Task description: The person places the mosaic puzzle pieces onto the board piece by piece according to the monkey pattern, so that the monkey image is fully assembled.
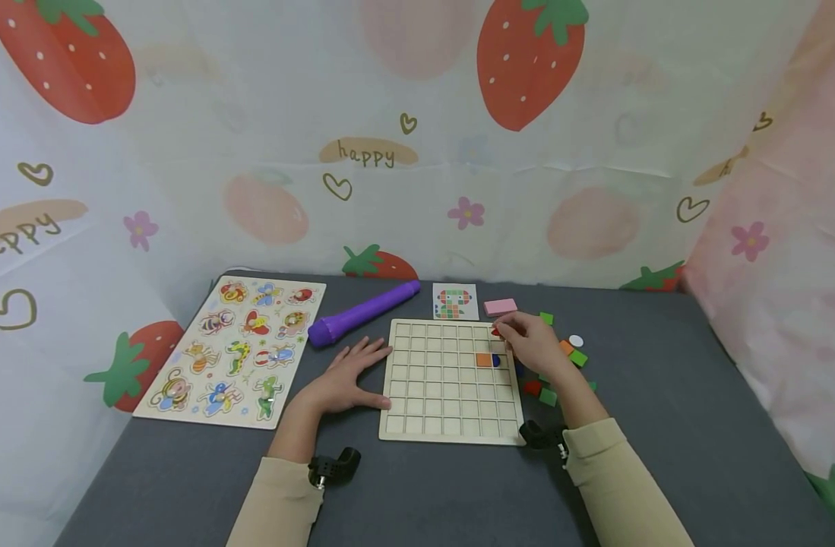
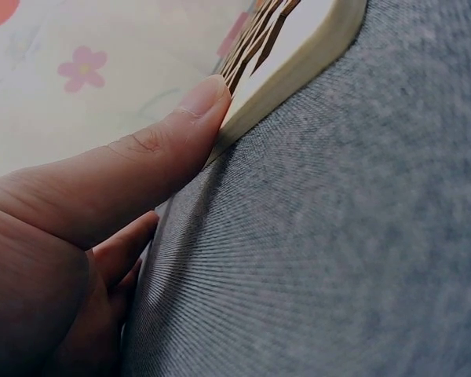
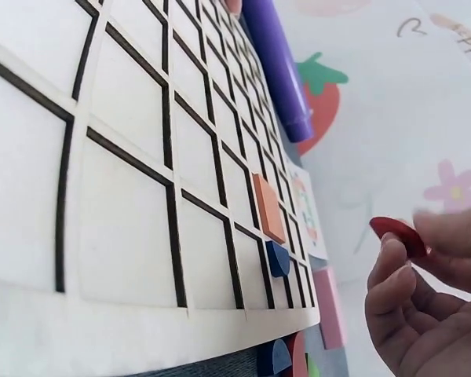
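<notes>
Pinching thin curved red piece: right of two hands; left splayed, thumb touching pale wooden square-gridded board.

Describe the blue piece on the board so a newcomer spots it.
Find the wooden grid board. Near its right edge in the head view lies an orange square. The blue piece sits just right of it, set apart by its curved side.

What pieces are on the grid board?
On the board lie an orange square and, beside it, a blue piece; the surface beneath them is covered. In the head view, the right hand, pinching a red piece, hides part of the far right corner.
</notes>
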The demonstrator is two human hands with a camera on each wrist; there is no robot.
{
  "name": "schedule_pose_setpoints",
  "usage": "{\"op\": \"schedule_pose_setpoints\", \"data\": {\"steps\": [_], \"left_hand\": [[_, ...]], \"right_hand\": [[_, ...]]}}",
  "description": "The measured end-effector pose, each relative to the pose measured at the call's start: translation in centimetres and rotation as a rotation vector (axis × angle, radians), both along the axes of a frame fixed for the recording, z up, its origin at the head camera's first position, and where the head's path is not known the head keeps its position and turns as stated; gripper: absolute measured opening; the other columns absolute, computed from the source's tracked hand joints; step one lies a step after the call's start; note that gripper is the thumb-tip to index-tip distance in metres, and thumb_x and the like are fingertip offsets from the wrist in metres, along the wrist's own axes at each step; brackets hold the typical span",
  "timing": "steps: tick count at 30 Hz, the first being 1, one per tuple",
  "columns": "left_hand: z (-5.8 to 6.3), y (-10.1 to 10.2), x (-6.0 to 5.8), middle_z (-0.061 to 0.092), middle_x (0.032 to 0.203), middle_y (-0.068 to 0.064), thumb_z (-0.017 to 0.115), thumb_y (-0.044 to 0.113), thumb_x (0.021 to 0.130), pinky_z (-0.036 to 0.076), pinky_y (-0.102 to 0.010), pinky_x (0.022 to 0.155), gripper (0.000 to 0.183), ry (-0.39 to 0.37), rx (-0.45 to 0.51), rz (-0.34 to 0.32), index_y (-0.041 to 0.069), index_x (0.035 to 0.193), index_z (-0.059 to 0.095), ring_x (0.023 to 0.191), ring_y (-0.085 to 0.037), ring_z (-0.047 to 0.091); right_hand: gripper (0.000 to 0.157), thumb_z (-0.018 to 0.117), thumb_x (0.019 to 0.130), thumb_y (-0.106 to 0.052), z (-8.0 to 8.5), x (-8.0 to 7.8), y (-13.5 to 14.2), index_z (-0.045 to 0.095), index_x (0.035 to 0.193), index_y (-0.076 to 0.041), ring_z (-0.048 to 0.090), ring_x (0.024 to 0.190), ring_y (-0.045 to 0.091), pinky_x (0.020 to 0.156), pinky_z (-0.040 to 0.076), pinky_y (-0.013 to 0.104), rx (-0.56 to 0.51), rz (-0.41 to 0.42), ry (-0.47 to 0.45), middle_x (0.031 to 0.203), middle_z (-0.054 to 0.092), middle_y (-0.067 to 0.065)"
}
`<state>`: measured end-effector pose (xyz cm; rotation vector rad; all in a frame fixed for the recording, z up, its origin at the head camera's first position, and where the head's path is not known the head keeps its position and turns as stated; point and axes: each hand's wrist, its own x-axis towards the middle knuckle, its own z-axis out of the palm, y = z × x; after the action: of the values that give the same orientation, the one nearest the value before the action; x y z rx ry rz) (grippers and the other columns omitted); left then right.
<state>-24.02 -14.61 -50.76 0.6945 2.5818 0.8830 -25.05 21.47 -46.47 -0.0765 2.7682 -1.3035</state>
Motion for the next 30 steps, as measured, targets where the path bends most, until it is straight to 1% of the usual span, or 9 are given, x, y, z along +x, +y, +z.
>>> {"op": "schedule_pose_setpoints", "data": {"steps": [3, 5, 10, 12, 15, 20, 23, 27, 30], "left_hand": [[0.0, 0.0, 0.0, 0.02, 0.169, -0.005, 0.081, 0.054, 0.08, 0.001, -0.057, 0.127, 0.099, -0.001, -0.002, 0.003, 0.023, 0.16, 0.033, 0.158, -0.032, 0.003], [0.0, 0.0, 0.0, 0.02, 0.169, -0.005, 0.081, 0.053, 0.08, 0.001, -0.057, 0.127, 0.098, -0.002, -0.004, 0.004, 0.023, 0.16, 0.033, 0.158, -0.032, 0.003], [0.0, 0.0, 0.0, 0.019, 0.169, -0.005, 0.08, 0.053, 0.08, 0.001, -0.057, 0.127, 0.098, 0.004, -0.006, -0.004, 0.022, 0.16, 0.033, 0.158, -0.032, 0.003], [0.0, 0.0, 0.0, 0.019, 0.169, -0.005, 0.08, 0.053, 0.08, 0.001, -0.057, 0.126, 0.098, 0.008, -0.005, -0.005, 0.022, 0.16, 0.033, 0.158, -0.032, 0.003], [-0.1, -0.1, 0.0, 0.019, 0.169, -0.004, 0.081, 0.053, 0.08, 0.001, -0.057, 0.127, 0.098, 0.006, -0.004, -0.003, 0.023, 0.16, 0.033, 0.158, -0.032, 0.003], [0.0, 0.0, 0.0, 0.019, 0.169, -0.004, 0.081, 0.053, 0.08, 0.001, -0.057, 0.127, 0.098, 0.0, -0.002, -0.003, 0.023, 0.16, 0.033, 0.158, -0.032, 0.003], [0.0, 0.0, 0.0, 0.019, 0.169, -0.005, 0.081, 0.053, 0.08, 0.001, -0.057, 0.127, 0.098, 0.001, -0.003, -0.004, 0.023, 0.16, 0.033, 0.158, -0.032, 0.003], [0.0, 0.0, 0.0, 0.019, 0.169, -0.005, 0.081, 0.053, 0.08, 0.001, -0.057, 0.127, 0.098, 0.003, -0.003, -0.006, 0.022, 0.16, 0.033, 0.158, -0.032, 0.003], [0.1, 0.0, 0.0, 0.02, 0.169, -0.005, 0.081, 0.052, 0.08, 0.001, -0.057, 0.127, 0.098, 0.003, -0.002, -0.004, 0.022, 0.16, 0.033, 0.158, -0.033, 0.003]], "right_hand": [[0.024, 0.066, 0.099, -0.022, 0.0, 0.0, 0.0, 0.071, 0.118, -0.008, 0.06, 0.084, 0.026, 0.067, 0.053, 0.028, 0.008, 0.0, 0.022, 0.099, 0.068, 0.014], [0.025, 0.07, 0.097, -0.024, -0.1, -0.1, 0.0, 0.073, 0.116, -0.008, 0.062, 0.084, 0.025, 0.067, 0.054, 0.028, -0.001, -0.005, 0.019, 0.098, 0.07, 0.013], [0.032, 0.068, 0.097, -0.037, -0.3, -0.2, -0.1, 0.077, 0.116, -0.013, 0.065, 0.082, 0.028, 0.062, 0.051, 0.031, -0.062, -0.028, -0.035, 0.099, 0.072, 0.016], [0.032, 0.068, 0.097, -0.039, -0.4, -0.3, -0.3, 0.078, 0.114, -0.014, 0.063, 0.081, 0.029, 0.06, 0.049, 0.031, -0.07, -0.038, -0.046, 0.099, 0.072, 0.016], [0.027, 0.071, 0.096, -0.034, -0.7, -0.6, -0.5, 0.077, 0.11, -0.012, 0.064, 0.078, 0.027, 0.06, 0.05, 0.031, -0.08, -0.042, -0.043, 0.095, 0.073, 0.014], [0.018, 0.069, 0.098, -0.024, -1.4, -1.1, -0.5, 0.072, 0.102, -0.006, 0.07, 0.08, 0.022, 0.064, 0.054, 0.031, -0.107, -0.009, -0.031, 0.093, 0.075, 0.011], [0.016, 0.069, 0.098, -0.024, -1.6, -1.3, -0.7, 0.072, 0.099, -0.009, 0.067, 0.084, 0.022, 0.065, 0.052, 0.03, -0.071, -0.002, -0.022, 0.095, 0.073, 0.008], [0.016, 0.073, 0.095, -0.029, -1.9, -1.6, -1.1, 0.076, 0.094, -0.013, 0.06, 0.084, 0.023, 0.065, 0.049, 0.03, 0.006, -0.038, -0.017, 0.093, 0.071, 0.006], [0.017, 0.074, 0.094, -0.031, -2.2, -1.8, -1.3, 0.077, 0.094, -0.014, 0.06, 0.082, 0.023, 0.064, 0.049, 0.031, 0.071, -0.065, -0.025, 0.091, 0.071, 0.006]]}}
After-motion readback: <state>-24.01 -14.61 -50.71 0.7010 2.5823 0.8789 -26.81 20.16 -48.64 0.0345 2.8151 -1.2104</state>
